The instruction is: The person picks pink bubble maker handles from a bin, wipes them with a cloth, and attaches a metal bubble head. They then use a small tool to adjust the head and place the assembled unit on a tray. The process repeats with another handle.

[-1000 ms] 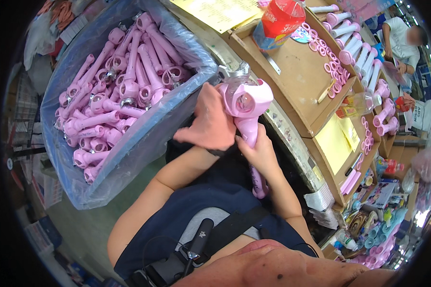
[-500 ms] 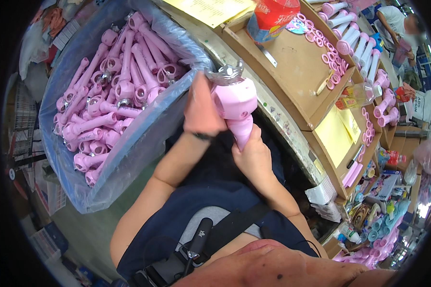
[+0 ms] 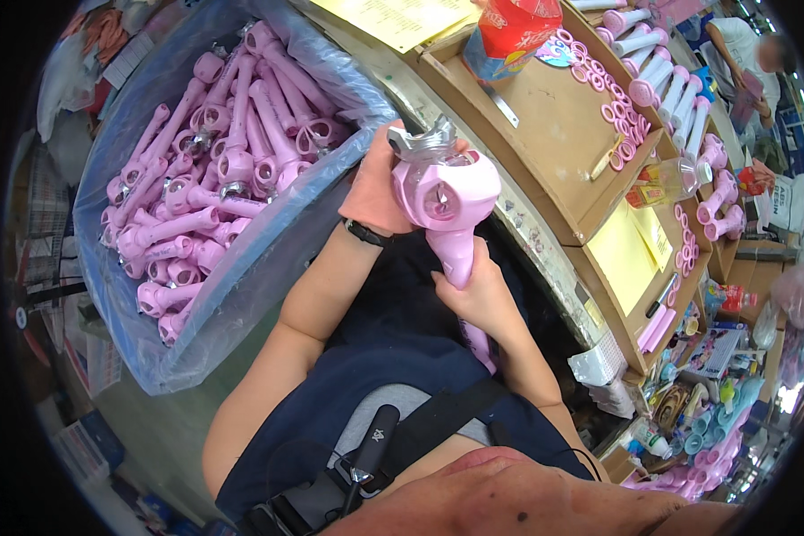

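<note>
Evidently the piece in work is a pink toy wand [image 3: 454, 246], located just to the right of the blue-lined bin [image 3: 165, 371], my landmark, head up and handle slanting down toward the wearer's dark top.

Right hand [image 3: 479, 293]: on the wand's side away from the bin, fist wrapped around the narrow neck. Inference: the taper gives a sure hold there and leaves the bulky head exposed. Left hand [image 3: 380, 170]: on the bin side, against the head, covered by a salmon cloth [image 3: 363, 201]. The covering could be a loose rag or a mitt; its folds hide the fingers, so I cannot tell how far they are curled. Presumably the two hands oppose each other to steady the head.

Materials: glossy, hard-looking pink plastic, rounded head with a round window; above it a silver, mirror-like crown [image 3: 427, 143] with pointed tips. Bin liner is thin, crinkled, translucent film, folded over the rim, probably to spare finishes from scuffs. Inside the bin, similar wands [image 3: 237, 170] lie heaped at mixed angles.

Farther right of the bin: a matte cardboard tray [image 3: 540, 138] holding smooth pink rings [image 3: 628, 121], its raised walls likely stopping them from rolling away.
</note>
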Demonstrator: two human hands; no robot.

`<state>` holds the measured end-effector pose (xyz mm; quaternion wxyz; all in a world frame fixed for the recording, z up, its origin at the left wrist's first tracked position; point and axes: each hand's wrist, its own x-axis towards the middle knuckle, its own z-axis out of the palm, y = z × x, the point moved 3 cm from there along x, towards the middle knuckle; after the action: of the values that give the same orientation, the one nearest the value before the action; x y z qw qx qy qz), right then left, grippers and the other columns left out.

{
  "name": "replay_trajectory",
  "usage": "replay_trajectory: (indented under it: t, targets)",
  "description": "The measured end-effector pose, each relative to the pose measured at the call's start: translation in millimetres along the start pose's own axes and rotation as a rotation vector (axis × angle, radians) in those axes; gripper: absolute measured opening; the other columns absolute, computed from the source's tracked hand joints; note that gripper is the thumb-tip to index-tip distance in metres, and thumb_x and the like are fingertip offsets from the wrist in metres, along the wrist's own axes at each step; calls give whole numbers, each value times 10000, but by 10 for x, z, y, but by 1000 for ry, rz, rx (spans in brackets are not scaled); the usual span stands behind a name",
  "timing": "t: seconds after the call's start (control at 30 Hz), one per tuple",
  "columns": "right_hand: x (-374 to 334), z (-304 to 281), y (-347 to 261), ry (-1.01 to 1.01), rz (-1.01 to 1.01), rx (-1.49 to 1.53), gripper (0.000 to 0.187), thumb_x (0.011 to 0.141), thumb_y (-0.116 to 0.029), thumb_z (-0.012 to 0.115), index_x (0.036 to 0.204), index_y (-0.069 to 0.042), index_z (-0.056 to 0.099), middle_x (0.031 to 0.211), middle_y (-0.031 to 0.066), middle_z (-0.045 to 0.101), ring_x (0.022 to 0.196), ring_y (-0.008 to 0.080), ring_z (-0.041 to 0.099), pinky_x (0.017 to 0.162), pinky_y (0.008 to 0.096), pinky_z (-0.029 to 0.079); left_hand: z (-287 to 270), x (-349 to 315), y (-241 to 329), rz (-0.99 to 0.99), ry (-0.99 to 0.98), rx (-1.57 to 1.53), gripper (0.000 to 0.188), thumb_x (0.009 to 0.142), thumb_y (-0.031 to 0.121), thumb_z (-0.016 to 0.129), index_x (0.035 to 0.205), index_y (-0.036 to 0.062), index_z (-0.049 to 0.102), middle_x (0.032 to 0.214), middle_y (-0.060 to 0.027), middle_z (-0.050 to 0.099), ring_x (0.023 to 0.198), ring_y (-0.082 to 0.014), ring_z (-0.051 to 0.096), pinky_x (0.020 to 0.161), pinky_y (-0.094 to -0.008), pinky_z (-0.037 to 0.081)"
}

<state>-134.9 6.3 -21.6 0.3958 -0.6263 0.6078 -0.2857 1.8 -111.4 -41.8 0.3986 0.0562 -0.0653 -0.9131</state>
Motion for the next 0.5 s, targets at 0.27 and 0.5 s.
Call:
replay_trajectory:
  t: [0.27, 0.5]
  targets:
    - [52, 24, 313, -428, 351, 906, 430, 777, -137, 741, 1102, -12, 489, 719, 57, 587, 516, 134, 574, 474, 272, 476, 65, 52, -278, 239, 58, 108, 460, 961, 318, 492, 1318, 29, 458, 1235, -159, 609, 1172, -281, 579, 1002, -406, 468]
    - [-29, 204, 472, -715, 378, 1594, 499, 708, -180, 776, 1084, -7, 499, 647, 92, 544, 458, 157, 512, 431, 275, 448, 39, 69, -230, 294, 158, 355, 428, 953, 387, 479, 1217, 56, 539, 1101, -149, 628, 998, -288, 621, 866, -397, 514]
